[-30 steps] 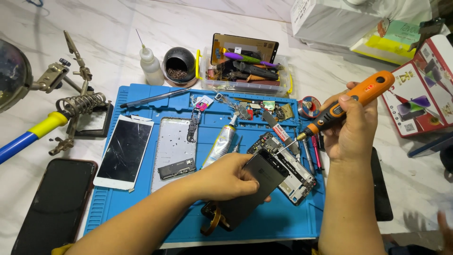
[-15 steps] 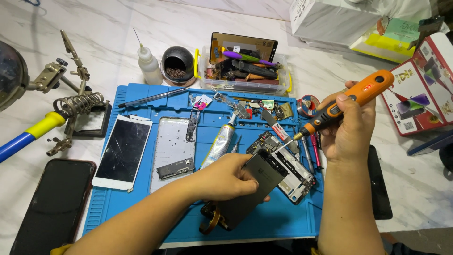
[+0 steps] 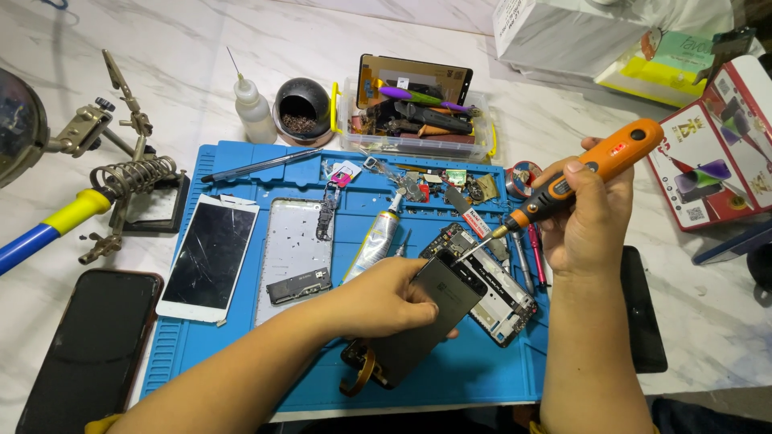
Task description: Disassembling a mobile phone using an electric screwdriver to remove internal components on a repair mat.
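My left hand [image 3: 384, 296] lies flat-fingered over a dark grey rectangular phone panel [image 3: 422, 317], fingers curled onto its upper edge and pressing it against the blue silicone work mat [image 3: 482, 378]. The panel is tilted, its top corner overlapping an opened phone frame with bare circuit boards [image 3: 490, 281] that sits just beside it on the mat. My right hand [image 3: 585, 221] is closed around an orange and black electric screwdriver [image 3: 591, 170], held at a slant with its thin bit touching the top of the opened frame, close to the panel's corner.

To the left on the mat lie a white phone with a cracked black screen [image 3: 209, 257] and a silver metal back plate with a small dark part on it [image 3: 293, 259]; a silver glue tube [image 3: 376, 239] lies between the plate and my left hand. Behind the mat, on the white marble counter [image 3: 185, 88], stand a clear plastic box of tools [image 3: 414, 120], a round black pot [image 3: 302, 108] and a small white needle-tip bottle [image 3: 253, 112]. A black phone in a reddish case [image 3: 88, 354] rests at the counter's near left.
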